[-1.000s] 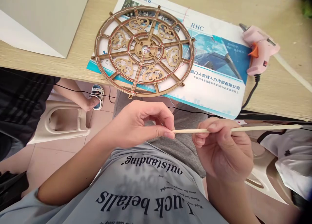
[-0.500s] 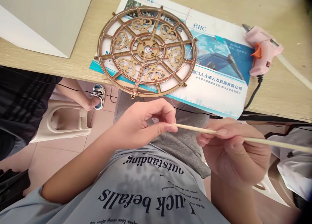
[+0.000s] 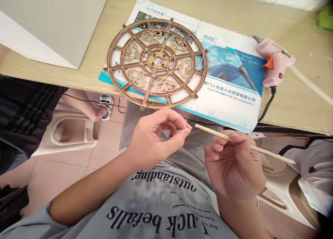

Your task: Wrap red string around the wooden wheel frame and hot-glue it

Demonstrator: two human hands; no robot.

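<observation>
My right hand grips a thin, pale wooden stick between thumb and fingers. The stick slants, its slightly knobbed end pointing at my left hand. My left thumb and index fingertip are pinched together just short of that end, apart from it. Whether something tiny sits in that pinch I cannot make out. Beyond my hands, a round gold-brown frame with spokes and scroll-shaped ornaments lies on a printed brochure. Thin red and white wires run along its rings and spokes.
A pink glue gun with an orange trigger rests at the right, a glue stick at its back and a black cord. At upper left a grey-white panel stands on the wooden table. Another person's leg shows at left.
My left fingers have come off the end of the stick, leaving a small gap. My right hand has drawn slightly left with the stick, which now tilts more. The view has shifted slightly.
</observation>
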